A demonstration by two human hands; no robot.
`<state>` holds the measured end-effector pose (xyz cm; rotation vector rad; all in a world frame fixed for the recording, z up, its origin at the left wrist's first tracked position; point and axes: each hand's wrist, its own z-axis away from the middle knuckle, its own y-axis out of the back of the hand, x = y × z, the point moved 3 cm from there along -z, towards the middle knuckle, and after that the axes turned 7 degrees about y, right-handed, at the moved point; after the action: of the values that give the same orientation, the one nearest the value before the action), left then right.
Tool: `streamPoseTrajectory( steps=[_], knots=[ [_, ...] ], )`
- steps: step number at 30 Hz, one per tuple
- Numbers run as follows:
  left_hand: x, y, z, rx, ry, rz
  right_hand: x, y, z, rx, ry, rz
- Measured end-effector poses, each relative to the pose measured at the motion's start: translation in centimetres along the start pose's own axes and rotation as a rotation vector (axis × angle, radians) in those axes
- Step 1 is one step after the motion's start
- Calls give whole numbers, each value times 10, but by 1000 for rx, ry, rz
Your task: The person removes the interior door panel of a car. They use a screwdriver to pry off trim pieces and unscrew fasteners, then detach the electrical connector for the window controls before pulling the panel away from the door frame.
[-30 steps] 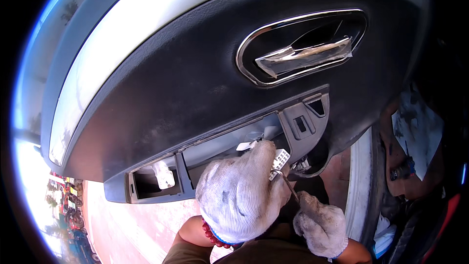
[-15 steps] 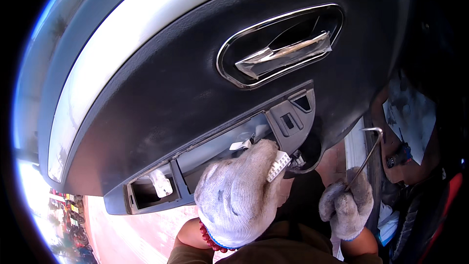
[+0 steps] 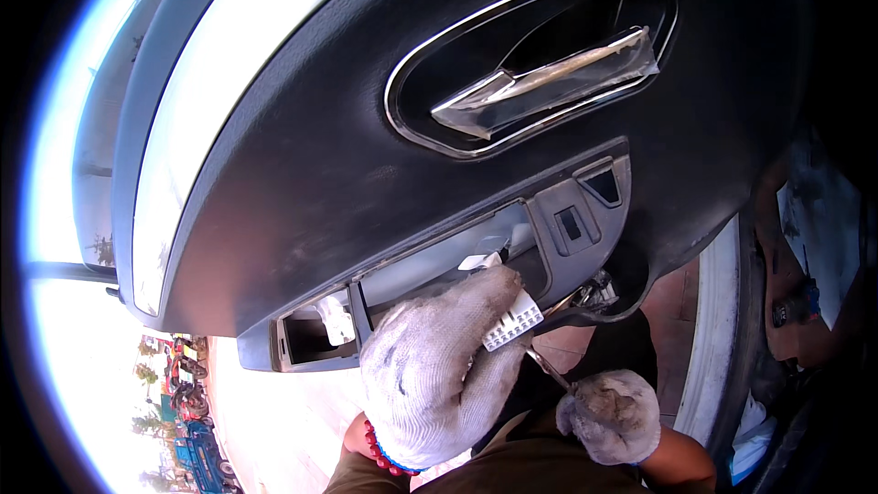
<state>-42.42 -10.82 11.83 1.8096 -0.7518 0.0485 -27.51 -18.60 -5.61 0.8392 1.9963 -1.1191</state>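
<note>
In a white knitted glove, my left hand is closed on a white multi-pin connector, whose rows of holes face me. This hand is in front of the long opening in a car door's armrest. My right hand, in a soiled glove, lies lower right, closed round a thin metal hook pick. The pick's shaft slants up and left to just below the connector; its bent tip cannot be made out. A small white piece shows above my left fingers.
The black door panel fills the upper view, with a film-wrapped inner handle and a grey switch plate. A white plug sits in the armrest's left pocket. The door sill runs at right, and parked vehicles stand far left.
My right hand has lowered and turned, bringing the pick from pointing upward to beside the connector. My left hand still holds the connector. The view has shifted closer to the door.
</note>
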Motion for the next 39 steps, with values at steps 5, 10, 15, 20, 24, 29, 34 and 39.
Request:
streamPoseTrajectory(
  steps=[5,10,15,20,24,29,34,39],
  knots=[
    [-1,-2,2,11,59,-23,20,2,21,15,-155,-269],
    [-5,-3,3,10,35,-59,3,-13,-7,212,-183,-273],
    [-8,-1,1,-6,17,-57,14,-7,4,37,-241,-57],
    [-7,-1,2,13,-25,-70,23,-5,8,6,-201,11],
    [-10,-1,1,0,-36,-54,23,0,9,2,-88,80],
    [-7,1,-1,-19,8,-28,14,-7,-10,-37,180,299],
    [-8,1,-3,-77,42,-33,16,-6,-9,-3,183,406],
    [-7,2,-2,-40,4,-16,10,-11,-15,19,180,361]
  ],
)
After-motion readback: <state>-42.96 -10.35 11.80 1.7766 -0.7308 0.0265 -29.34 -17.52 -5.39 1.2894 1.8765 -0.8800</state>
